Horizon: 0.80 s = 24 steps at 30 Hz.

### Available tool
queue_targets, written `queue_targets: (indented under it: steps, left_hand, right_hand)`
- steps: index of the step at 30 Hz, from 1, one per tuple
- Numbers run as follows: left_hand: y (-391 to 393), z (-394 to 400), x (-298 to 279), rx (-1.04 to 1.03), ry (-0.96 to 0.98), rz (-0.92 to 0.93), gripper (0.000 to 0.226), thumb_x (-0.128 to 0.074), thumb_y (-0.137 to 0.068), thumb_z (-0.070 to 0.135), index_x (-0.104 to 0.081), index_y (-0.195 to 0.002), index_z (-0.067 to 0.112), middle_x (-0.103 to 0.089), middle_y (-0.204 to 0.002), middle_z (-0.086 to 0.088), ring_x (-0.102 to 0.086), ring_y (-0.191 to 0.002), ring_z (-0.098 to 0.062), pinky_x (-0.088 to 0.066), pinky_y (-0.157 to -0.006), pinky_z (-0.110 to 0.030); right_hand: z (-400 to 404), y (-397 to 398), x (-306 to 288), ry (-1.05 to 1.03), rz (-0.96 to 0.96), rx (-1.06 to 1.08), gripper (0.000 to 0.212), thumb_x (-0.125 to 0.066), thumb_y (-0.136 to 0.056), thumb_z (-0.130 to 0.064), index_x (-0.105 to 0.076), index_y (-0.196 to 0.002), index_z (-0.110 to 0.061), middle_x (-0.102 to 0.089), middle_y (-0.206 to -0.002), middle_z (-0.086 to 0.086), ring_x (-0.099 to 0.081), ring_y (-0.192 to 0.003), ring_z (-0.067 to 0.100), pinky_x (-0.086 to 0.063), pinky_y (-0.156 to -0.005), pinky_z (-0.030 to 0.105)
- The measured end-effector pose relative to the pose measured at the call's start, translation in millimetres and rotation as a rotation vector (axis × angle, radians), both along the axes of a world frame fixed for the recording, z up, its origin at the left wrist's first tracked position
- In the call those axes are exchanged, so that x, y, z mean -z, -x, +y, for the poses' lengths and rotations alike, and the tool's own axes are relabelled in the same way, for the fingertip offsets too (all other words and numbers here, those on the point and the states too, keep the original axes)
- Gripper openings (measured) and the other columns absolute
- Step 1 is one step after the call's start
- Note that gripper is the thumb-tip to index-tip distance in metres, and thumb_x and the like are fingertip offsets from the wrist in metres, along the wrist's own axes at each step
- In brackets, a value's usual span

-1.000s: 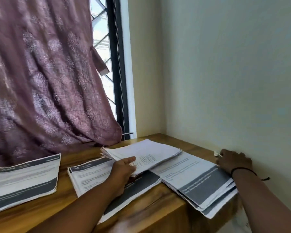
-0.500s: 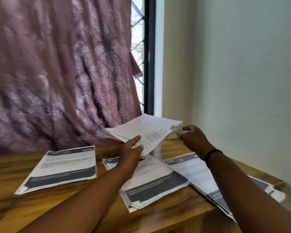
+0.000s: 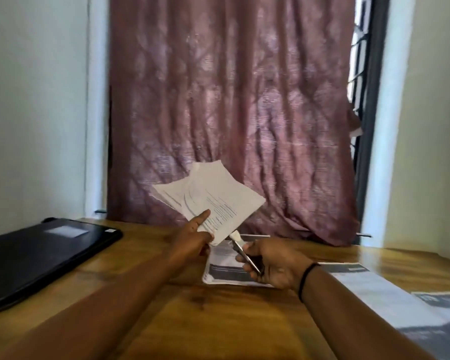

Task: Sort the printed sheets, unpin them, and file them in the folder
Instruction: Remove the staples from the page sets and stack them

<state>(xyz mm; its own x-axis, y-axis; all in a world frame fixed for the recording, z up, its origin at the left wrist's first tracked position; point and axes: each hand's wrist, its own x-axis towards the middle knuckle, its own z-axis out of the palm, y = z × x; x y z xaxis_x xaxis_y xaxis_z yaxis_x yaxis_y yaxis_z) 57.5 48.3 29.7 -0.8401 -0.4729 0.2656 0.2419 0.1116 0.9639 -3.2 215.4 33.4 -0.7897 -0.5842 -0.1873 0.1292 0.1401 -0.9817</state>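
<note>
The left hand [image 3: 192, 239] holds a sheaf of printed sheets [image 3: 213, 201] up above the bench [image 3: 218, 315], pinching its lower corner with the thumb laid flat on the top page and the other fingers hidden behind. The sheaf tilts up and away toward the curtain [image 3: 231, 100], and its pages fan apart slightly at the far-left edge. Lines of blue-grey print run across the top page.

The right hand [image 3: 273, 266] is curled round a thin, silvery metal tool [image 3: 244, 252], its fingers wrapped over the shaft. The tool's pale tip reaches up to the lower corner of the held sheaf, just beside the left thumb; whether it actually touches the paper, or a pin there, I cannot tell. A dark band [image 3: 307, 279] circles the right wrist.

Directly under both hands a stack of printed sheets with a dark header bar [image 3: 224, 268] lies flat on the bench. More printed pages [image 3: 390, 300] with grey bands lie at the right, near the right forearm, running off toward the lower-right corner of the view.

Well apart on the left, a black folder [image 3: 44, 253] lies closed on the bench, with a pale rectangular label on its cover. The bench is of warm brown wood with visible grain. Behind it hangs the mauve patterned curtain, with a dark window frame [image 3: 369, 113] showing at its right edge and pale walls on either side.
</note>
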Motion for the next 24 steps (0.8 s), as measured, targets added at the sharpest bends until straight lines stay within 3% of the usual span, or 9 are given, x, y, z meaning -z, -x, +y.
queue_targets:
  steps: [4,7,10,13,16,20,24]
  left_hand:
    - [-11.8,-39.2,15.9,0.0,-0.083,0.028,0.063,-0.048,-0.087,-0.017,-0.046,-0.14,0.018,-0.053,-0.132,-0.005,-0.058,-0.103,-0.02,-0.055,-0.06,-0.021]
    - [-8.7,-59.7,19.3,0.027,-0.186,0.054,0.062,-0.048,-0.085,-0.019,-0.051,-0.136,0.017,-0.057,-0.124,-0.01,-0.061,-0.08,-0.016,-0.05,-0.047,-0.021]
    - [-1.8,-67.2,13.6,0.038,-0.226,0.108,0.066,-0.047,-0.083,-0.021,-0.05,-0.137,0.018,-0.066,-0.101,-0.011,-0.058,-0.056,-0.013,-0.044,-0.04,-0.02]
    - [-0.7,-65.0,18.7,0.102,-0.128,0.108,0.07,-0.05,-0.085,-0.019,-0.044,-0.14,0.023,-0.069,-0.104,-0.003,-0.061,-0.062,-0.01,-0.047,-0.044,-0.018]
    - [-1.1,-63.4,29.5,0.096,-0.001,0.077,0.072,-0.052,-0.086,-0.015,-0.039,-0.142,0.028,-0.069,-0.104,0.003,-0.058,-0.054,-0.003,-0.048,-0.047,-0.018]
    - [-2.7,-61.1,40.0,0.097,0.119,0.055,0.076,-0.055,-0.088,-0.011,-0.032,-0.145,0.033,-0.068,-0.102,0.01,-0.056,-0.055,0.001,-0.049,-0.053,-0.018]
    - [-3.6,-50.6,42.1,0.153,0.177,0.073,0.076,-0.054,-0.09,-0.008,-0.028,-0.144,0.039,-0.059,-0.131,0.005,-0.059,-0.082,0.003,-0.048,-0.07,-0.016]
  right_hand:
    - [-50.6,-8.4,14.0,0.092,-0.101,-0.045,0.022,-0.041,-0.1,-0.012,-0.06,-0.109,-0.007,-0.071,-0.09,0.011,-0.055,-0.054,0.013,-0.04,-0.043,0.022]
    - [-69.8,-12.7,34.3,0.192,-0.175,-0.08,0.022,-0.04,-0.099,-0.011,-0.059,-0.108,-0.004,-0.071,-0.09,0.014,-0.054,-0.055,0.016,-0.041,-0.042,0.023]
    - [-79.0,-14.6,41.8,0.314,-0.237,-0.144,0.022,-0.042,-0.099,-0.011,-0.061,-0.106,-0.003,-0.071,-0.091,0.017,-0.054,-0.06,0.02,-0.047,-0.045,0.026]
    - [-78.7,-12.0,42.3,0.419,-0.247,-0.183,0.024,-0.05,-0.091,-0.013,-0.062,-0.107,-0.001,-0.07,-0.095,0.02,-0.058,-0.062,0.022,-0.052,-0.05,0.029]
    - [-73.9,-7.7,45.7,0.438,-0.238,-0.171,0.036,-0.056,-0.076,-0.015,-0.062,-0.109,-0.001,-0.071,-0.098,0.02,-0.062,-0.061,0.022,-0.055,-0.053,0.03]
    - [-70.0,-9.6,42.8,0.451,-0.23,-0.13,0.014,-0.053,-0.084,-0.008,-0.063,-0.093,-0.004,-0.072,-0.083,0.016,-0.063,-0.057,0.021,-0.056,-0.051,0.029]
    - [-68.2,-12.0,40.5,0.469,-0.223,-0.12,0.008,-0.054,-0.085,-0.006,-0.062,-0.089,-0.006,-0.063,-0.069,0.012,-0.062,-0.056,0.021,-0.055,-0.049,0.028]
